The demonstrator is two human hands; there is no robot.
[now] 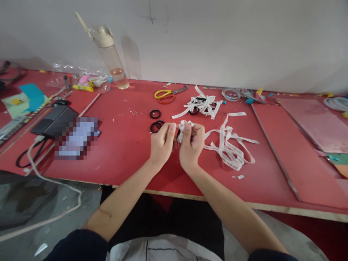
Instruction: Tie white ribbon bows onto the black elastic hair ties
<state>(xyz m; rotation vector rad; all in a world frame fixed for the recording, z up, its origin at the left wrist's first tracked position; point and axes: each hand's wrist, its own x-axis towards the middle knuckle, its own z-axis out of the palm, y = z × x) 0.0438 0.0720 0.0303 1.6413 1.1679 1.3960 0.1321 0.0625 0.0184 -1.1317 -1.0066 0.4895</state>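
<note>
Red tabletop (127,145) | white ribbon (230,163) atop | pale wall (203,40) behind | grey floor (54,197)

Red bench (122,145) against a pale grey wall (212,43)
The wall fills the top of the frame, with dark marks (151,18) at upper centre and a soft shadow (130,54) left of them; the bench's pale front edge (274,209) crosses below, and grey floor (61,217) with a dark stain (29,195) shows at lower left.

My right hand (191,146) hides part of the white ribbon (181,135), print too small. Phone (78,139), 9 o'clock: blurred. Cable coil (336,103), 3 o'clock: cut off.
</note>
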